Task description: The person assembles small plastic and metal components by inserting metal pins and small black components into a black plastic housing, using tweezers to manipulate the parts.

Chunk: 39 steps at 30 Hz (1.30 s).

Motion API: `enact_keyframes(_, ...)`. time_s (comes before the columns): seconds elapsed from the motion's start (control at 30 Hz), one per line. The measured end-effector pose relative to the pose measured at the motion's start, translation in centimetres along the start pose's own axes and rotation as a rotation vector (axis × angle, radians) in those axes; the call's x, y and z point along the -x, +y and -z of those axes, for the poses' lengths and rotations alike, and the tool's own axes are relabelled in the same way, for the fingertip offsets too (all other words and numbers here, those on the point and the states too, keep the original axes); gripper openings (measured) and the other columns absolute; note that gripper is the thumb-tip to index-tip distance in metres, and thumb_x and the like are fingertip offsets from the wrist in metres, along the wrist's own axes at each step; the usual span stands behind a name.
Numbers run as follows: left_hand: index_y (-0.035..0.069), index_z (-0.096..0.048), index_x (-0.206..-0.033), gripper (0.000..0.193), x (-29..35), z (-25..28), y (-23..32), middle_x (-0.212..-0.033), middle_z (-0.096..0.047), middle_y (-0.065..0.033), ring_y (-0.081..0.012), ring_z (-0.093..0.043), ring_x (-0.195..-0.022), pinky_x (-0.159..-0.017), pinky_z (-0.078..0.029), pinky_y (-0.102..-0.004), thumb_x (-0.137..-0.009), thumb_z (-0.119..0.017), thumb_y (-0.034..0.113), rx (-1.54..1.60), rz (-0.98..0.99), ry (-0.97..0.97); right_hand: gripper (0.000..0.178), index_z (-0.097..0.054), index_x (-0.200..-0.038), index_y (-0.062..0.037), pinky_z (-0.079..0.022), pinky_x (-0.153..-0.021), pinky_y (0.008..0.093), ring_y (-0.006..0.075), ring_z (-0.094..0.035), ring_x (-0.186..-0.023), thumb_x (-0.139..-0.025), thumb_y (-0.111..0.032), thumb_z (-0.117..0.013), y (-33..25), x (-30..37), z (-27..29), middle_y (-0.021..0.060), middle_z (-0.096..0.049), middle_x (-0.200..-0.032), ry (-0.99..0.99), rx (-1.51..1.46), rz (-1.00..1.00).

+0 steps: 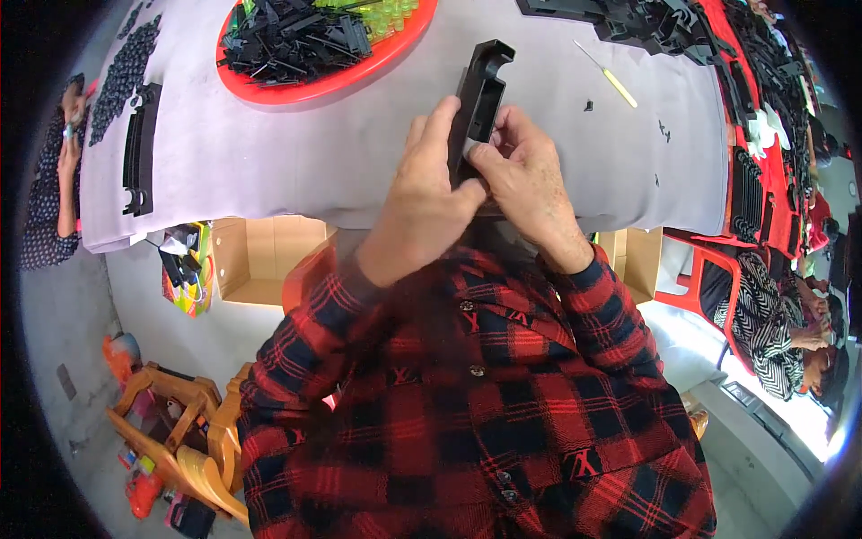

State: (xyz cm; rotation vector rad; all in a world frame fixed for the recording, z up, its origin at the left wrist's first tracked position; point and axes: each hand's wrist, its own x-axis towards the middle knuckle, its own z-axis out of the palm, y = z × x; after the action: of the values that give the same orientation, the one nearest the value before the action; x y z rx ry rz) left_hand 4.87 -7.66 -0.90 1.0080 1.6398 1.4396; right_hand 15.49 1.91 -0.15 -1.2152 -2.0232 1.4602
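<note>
A long black plastic housing [488, 90] with a hollow, notched upper end stands tilted between my hands above the near part of the table. My left hand [429, 166] grips it along its left side, with the fingers up the back and the thumb near its lower end. From the right, my right hand [530, 171] presses its thumb against the lower part of the housing, while its fingers curl behind. Whether a small part sits under that thumb is hidden.
A red tray [332, 85] holds black plastic strips and yellow-green pieces. Black housings [139, 153] and small black parts [126, 76] lie at left. A yellow-handled screwdriver [620, 88] lies at right, near a stack of black parts [660, 27]. Cardboard boxes [260, 256] stand below the table edge.
</note>
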Motion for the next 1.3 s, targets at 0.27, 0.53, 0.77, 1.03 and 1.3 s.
enact_keyframes(0.27,-0.004,-0.049,-0.136,0.047,-3.2,3.7,0.3,-0.11,-0.05,-0.0081,-0.0172,-0.058,-0.098,-0.09,-0.047,-0.0298,-0.091,-0.059,0.006,-0.261,-0.075,-0.354,0.018,-0.06,-0.084,-0.0036,-0.038,-0.049,0.0218,0.0032,-0.046,-0.056,-0.09,-0.016,-0.071,-0.3,0.9,2.5,-0.0054,-0.054,-0.063,-0.008,-0.311,-0.13)
enact_keyframes(0.53,-0.002,-0.06,-0.12,0.034,-5.3,3.6,0.0,-0.097,-0.055,-0.0124,-0.0283,-0.06,-0.092,-0.082,-0.048,-0.0364,-0.086,-0.059,0.003,-0.419,-0.252,-0.485,0.019,-0.06,-0.08,-0.0043,-0.037,-0.052,0.0271,0.0082,-0.042,-0.056,-0.079,-0.013,-0.077,0.8,0.1,6.0,-0.0009,-0.046,-0.06,0.229,0.058,0.085)
enact_keyframes(0.77,-0.003,-0.062,-0.106,0.024,-4.6,2.2,0.3,-0.093,-0.053,-0.0169,-0.0383,-0.056,-0.087,-0.077,-0.045,-0.0449,-0.083,-0.056,0.0,-0.564,-0.348,-0.321,0.018,-0.067,-0.086,-0.0078,-0.046,-0.069,0.0412,0.0285,-0.054,-0.077,-0.073,-0.016,-0.076,-0.4,-1.4,5.6,0.0086,-0.057,-0.078,0.162,0.607,0.514)
enact_keyframes(1.03,-0.002,-0.064,-0.103,0.022,-4.3,1.8,0.0,-0.091,-0.052,-0.0169,-0.0373,-0.056,-0.088,-0.077,-0.045,-0.0451,-0.083,-0.055,0.001,-0.542,-0.328,-0.283,0.017,-0.069,-0.088,-0.0097,-0.046,-0.07,0.0423,0.0296,-0.055,-0.077,-0.073,-0.017,-0.071,0.6,-3.2,5.1,0.0092,-0.059,-0.08,-0.129,0.547,0.359)
enact_keyframes(1.3,-0.002,-0.064,-0.101,0.021,-4.5,1.7,-0.6,-0.089,-0.053,-0.0162,-0.0362,-0.056,-0.086,-0.077,-0.045,-0.0443,-0.081,-0.058,0.002,-0.501,-0.331,-0.261,0.016,-0.066,-0.086,-0.0075,-0.047,-0.07,0.0411,0.03,-0.058,-0.076,-0.073,-0.016,-0.07,1.0,-3.4,5.0,0.0104,-0.06,-0.079,-0.205,0.402,0.303)
